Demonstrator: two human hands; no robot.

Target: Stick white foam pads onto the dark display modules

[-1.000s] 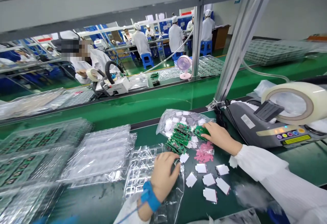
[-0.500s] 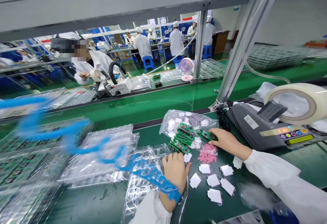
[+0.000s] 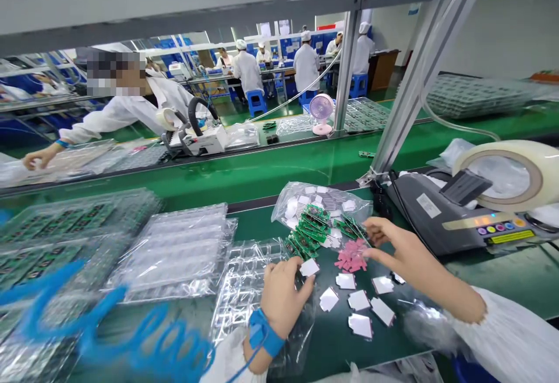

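My left hand (image 3: 286, 297), with a blue wrist strap (image 3: 267, 333), is closed, with a small white rectangular piece (image 3: 310, 267) between its thumb and fingertips. The hand rests over the edge of a clear plastic tray (image 3: 238, 281). My right hand (image 3: 395, 246) has thumb and fingers apart. Its fingertips are beside a few green circuit boards (image 3: 349, 227). More boards (image 3: 311, 229) lie in an overlapping pile on a clear bag (image 3: 286, 202) of white pieces. Pink strips (image 3: 351, 256) lie below the right-hand boards. Several loose white pieces (image 3: 359, 300) are spread between my hands.
A grey tape machine (image 3: 419, 211) with a large clear tape roll (image 3: 519, 173) stands right. Stacked trays of boards (image 3: 82, 211) and bagged trays (image 3: 170, 249) are left. A blue coiled cord (image 3: 144, 336) crosses the lower left. Across the green belt (image 3: 262, 167), a co-worker (image 3: 131, 109) reaches sideways.
My right hand has drawn back slightly from the boards and opened. My left hand has moved left and down, with the white piece now at its fingertips. The co-worker's arm has stretched leftward.
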